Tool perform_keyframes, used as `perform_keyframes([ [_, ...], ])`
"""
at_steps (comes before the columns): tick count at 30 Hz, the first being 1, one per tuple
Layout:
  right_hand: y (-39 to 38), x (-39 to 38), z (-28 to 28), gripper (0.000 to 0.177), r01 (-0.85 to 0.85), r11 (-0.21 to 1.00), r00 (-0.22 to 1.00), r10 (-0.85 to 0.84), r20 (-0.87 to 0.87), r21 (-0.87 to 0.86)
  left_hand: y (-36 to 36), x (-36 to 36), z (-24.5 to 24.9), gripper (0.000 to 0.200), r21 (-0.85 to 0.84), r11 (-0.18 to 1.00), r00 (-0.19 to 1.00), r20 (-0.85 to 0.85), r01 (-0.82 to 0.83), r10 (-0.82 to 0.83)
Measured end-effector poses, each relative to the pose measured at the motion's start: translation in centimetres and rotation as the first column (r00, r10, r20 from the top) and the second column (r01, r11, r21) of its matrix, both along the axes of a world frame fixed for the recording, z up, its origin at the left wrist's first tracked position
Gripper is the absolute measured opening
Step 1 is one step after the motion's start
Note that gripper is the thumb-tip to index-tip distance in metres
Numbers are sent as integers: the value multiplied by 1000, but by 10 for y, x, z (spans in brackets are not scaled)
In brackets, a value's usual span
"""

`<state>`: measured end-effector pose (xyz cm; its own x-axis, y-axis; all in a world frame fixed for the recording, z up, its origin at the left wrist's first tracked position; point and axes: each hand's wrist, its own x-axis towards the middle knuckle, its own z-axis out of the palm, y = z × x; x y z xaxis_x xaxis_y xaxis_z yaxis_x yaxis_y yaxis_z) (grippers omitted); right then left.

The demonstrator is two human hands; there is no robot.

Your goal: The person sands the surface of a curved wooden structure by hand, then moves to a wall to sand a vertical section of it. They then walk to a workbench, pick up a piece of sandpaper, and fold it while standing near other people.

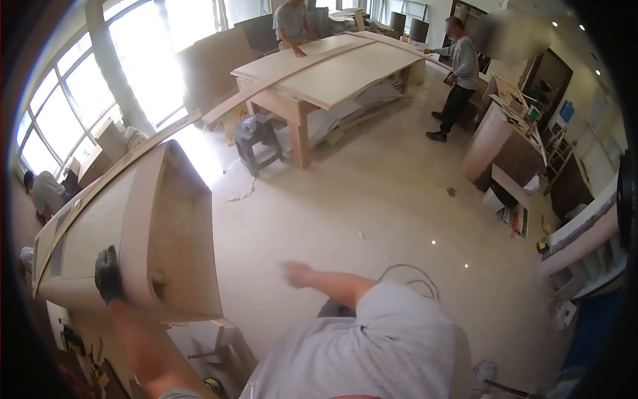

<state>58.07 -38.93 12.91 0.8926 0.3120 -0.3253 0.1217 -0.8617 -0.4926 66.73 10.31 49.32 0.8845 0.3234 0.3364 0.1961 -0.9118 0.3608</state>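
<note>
My left hand (107, 274), in a dark glove, rests on the face of a large pale wooden cabinet carcass (136, 226) at the left. Its fingers lie along the panel rather than around an edge. The open end of the cabinet faces me, and a long thin wood strip (96, 189) runs over its far side. Over the floor at the middle, my right hand (297, 274) is bare and apart from anything. Motion blur hides how its fingers are set.
A long wooden workbench (352, 70) with a pale sheet stands ahead, a person on either side. A grey stool (256, 143) is near it. Another person (48, 194) bends at far left. A cable loop (425, 278) lies on the floor; a cluttered cabinet (502, 143) is right.
</note>
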Motion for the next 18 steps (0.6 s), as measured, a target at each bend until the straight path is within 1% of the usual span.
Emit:
perform_keyframes([
  [1,-57,17,-113,42,135,987,986,-143,-86,-93,13,4,-9,58,97,995,998,47,34,-39],
  [2,-123,39,-232,30,-447,734,894,364,-260,-511,33,12,-24,53,196,979,993,90,59,-78],
  [3,-170,2,-154,28,95,905,923,-236,-304,-414,45,15,-36,47,296,952,984,130,75,-118],
  [4,-236,-19,-199,32,320,821,779,-512,-363,-472,47,13,-42,38,311,943,963,197,116,-183],
  [5,-267,-48,-172,35,514,699,627,-702,-339,-497,74,11,-56,53,259,961,986,99,102,-132],
  [6,-295,-80,-142,39,671,531,427,-847,-316,-517,79,8,-58,50,251,964,991,78,90,-113],
  [7,-321,-104,-135,38,785,436,288,-886,-364,-440,73,-1,-55,47,285,956,994,57,70,-90],
  [8,-354,-125,-161,35,700,534,367,-839,-403,-474,63,-8,-47,45,331,942,998,29,50,-63],
  [9,-381,-130,-188,34,601,621,436,-782,-445,-503,51,-12,-36,42,392,919,999,-7,39,-39],
  [11,-402,-152,-145,37,475,706,545,-705,-455,-526,21,-18,-13,37,513,857,996,-88,33,14],
  [12,-414,-152,-145,37,474,706,524,-707,-475,-526,1,-17,-6,35,541,841,992,-119,35,35],
  [13,-425,-153,-144,37,475,706,506,-708,-493,-526,-26,-11,-2,33,529,848,991,-128,31,43],
  [14,-435,-150,-144,36,474,706,487,-708,-511,-526,-56,-6,-1,30,334,942,994,-93,-25,60],
  [15,-439,-134,-135,36,519,665,445,-746,-495,-537,-59,7,-14,32,523,852,999,-20,42,-37],
  [16,-439,-111,-126,35,544,634,416,-773,-479,-550,-53,19,-36,35,690,720,990,27,80,-136],
  [17,-440,-90,-121,34,569,600,387,-798,-462,-562,-50,13,-55,39,829,553,975,45,86,-219],
  [18,-442,-61,-117,36,586,594,384,-802,-457,-551,-87,9,-44,35,659,752,994,63,25,-89],
])
